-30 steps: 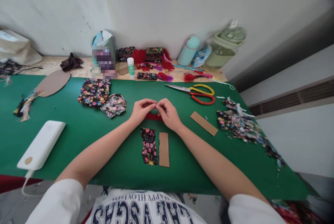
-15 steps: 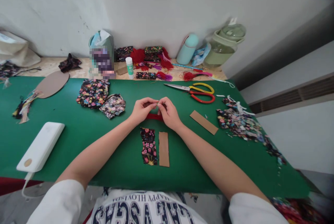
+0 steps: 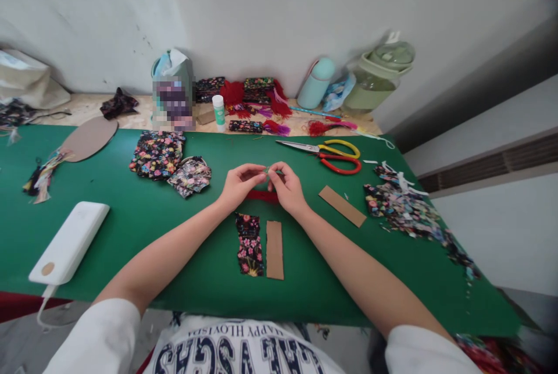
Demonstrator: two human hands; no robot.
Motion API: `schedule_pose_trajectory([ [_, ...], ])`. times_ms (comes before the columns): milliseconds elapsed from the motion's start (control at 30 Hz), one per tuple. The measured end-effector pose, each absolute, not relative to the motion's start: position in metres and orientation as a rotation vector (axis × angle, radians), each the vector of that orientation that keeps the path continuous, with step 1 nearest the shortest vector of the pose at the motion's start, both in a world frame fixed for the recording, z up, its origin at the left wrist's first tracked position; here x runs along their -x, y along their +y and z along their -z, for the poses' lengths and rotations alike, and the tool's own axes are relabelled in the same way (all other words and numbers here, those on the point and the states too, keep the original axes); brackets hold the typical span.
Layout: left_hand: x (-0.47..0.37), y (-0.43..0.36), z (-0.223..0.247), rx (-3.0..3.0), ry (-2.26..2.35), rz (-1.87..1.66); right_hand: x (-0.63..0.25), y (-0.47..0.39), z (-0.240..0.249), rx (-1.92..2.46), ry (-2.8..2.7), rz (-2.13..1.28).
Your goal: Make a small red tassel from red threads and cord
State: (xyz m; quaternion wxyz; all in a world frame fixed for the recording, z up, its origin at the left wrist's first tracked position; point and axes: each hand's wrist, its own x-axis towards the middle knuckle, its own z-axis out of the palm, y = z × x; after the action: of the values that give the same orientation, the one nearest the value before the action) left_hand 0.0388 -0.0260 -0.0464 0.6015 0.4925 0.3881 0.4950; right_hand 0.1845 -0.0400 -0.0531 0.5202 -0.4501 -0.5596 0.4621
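Observation:
My left hand (image 3: 242, 183) and my right hand (image 3: 285, 187) meet above the green mat, fingertips pinched close together. Something small and thin sits between them, too tiny to name. A red strip (image 3: 263, 196) lies just below the hands, partly hidden by them. Nearer to me are a black floral fabric piece (image 3: 249, 245) and, right beside it, a brown cardboard strip (image 3: 274, 249). Another cardboard strip (image 3: 342, 206) lies slanted to the right of my right hand. Scissors (image 3: 322, 153) with yellow and red handles rest beyond it.
Folded floral fabric (image 3: 157, 154) and a smaller fabric piece (image 3: 190, 177) lie left. A glue stick (image 3: 218, 113), bottle (image 3: 316, 83) and green jug (image 3: 377, 80) stand at the back. Fabric scraps (image 3: 407, 208) cover the right side; a white power bank (image 3: 70, 242) lies left.
My fingertips have parted slightly, with the right fingers a little more spread. The whole view has shifted slightly; the things on the mat lie as before.

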Motion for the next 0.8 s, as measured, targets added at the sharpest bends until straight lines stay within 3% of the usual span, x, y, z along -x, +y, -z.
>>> schedule_pose_trajectory([
  [400,-0.0365,-0.0332,0.0483,-1.787,1.002,-1.402,-0.1854,-0.0425,0.0465,1.082,-1.38,-1.083],
  [800,-0.0348,-0.0304,0.0511,-1.791,1.011,-1.411,-0.1871,-0.041,0.0468,1.07,-1.423,-1.037],
])
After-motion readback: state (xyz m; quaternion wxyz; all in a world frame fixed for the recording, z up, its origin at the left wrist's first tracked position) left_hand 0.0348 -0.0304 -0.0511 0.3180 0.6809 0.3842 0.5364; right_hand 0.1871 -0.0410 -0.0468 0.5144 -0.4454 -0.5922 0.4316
